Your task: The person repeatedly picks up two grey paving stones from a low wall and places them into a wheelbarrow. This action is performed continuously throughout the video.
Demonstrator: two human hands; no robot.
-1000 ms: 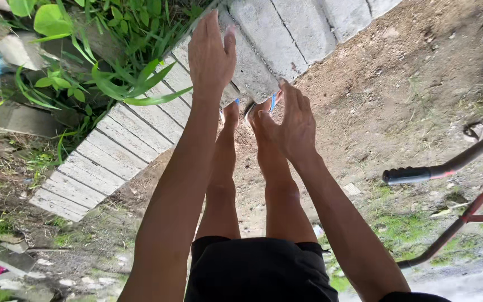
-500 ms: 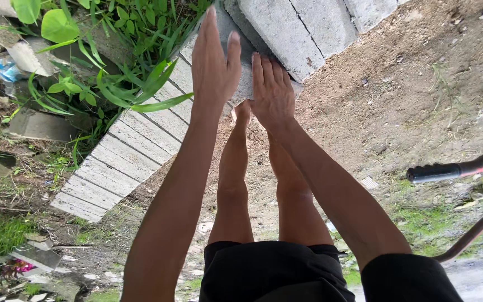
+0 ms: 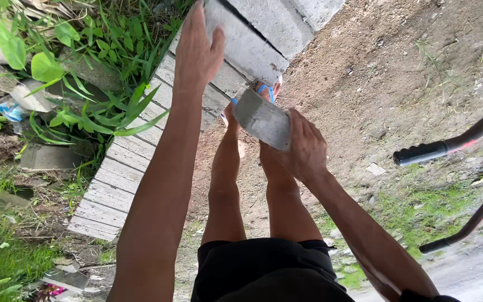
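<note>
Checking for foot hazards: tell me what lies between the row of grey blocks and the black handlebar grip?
In the head view, bare brown dirt separates the block row from the handlebar grip; the person's legs stand there.

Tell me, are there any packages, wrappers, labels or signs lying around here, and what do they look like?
Crumpled plastic wrapper: on the ground among the green weeds at far left, blue and whitish, print too small to tell.
Small pink scrap: on the ground at the bottom left edge, too blurred to tell whether it is packaging.
No signs or screens.
</note>
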